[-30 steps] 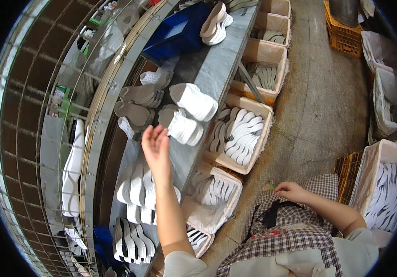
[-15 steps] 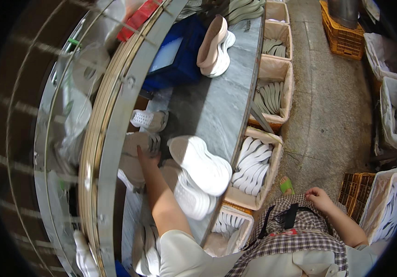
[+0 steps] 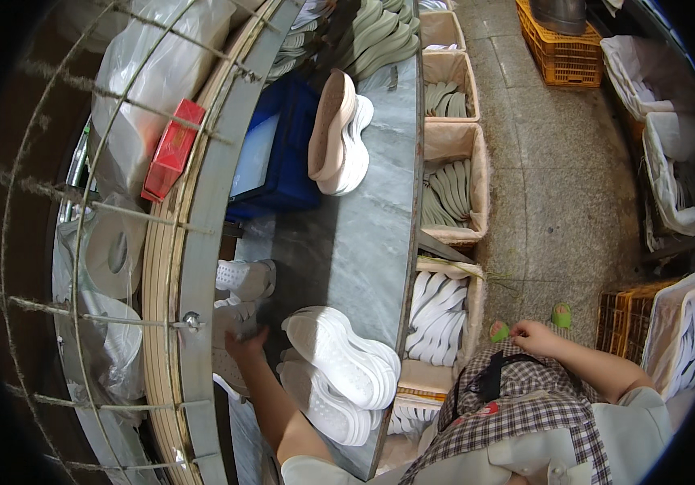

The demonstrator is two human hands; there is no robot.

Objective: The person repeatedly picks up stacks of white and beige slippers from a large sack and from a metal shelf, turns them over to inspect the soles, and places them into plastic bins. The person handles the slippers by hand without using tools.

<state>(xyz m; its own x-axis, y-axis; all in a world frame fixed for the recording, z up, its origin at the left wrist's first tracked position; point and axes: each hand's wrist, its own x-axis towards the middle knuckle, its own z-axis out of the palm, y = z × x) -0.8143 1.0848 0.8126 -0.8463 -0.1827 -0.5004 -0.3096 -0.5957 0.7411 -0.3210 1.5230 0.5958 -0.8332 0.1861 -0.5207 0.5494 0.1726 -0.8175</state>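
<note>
My left hand reaches under the shelf edge and touches pale shoe soles stacked at the left of the grey bench. Its fingers are partly hidden and blurred, so their grip cannot be made out. Just beyond it, more white soles lie partly under the shelf. To the right of my left forearm rest two overlapping stacks of white shoe soles, an upper stack and a lower one. My right hand hovers before the checked apron, fingers curled together, with nothing visible in them.
A wire grid and shelf edge run along the left. Farther up the bench stand a blue crate, a pink-and-white sole pair and green soles. Lined bins of soles line its right side; an orange crate stands across the aisle.
The view has shifted, so the bench things sit lower in it. My left hand stays at the soles under the shelf. My right hand remains curled before the apron.
</note>
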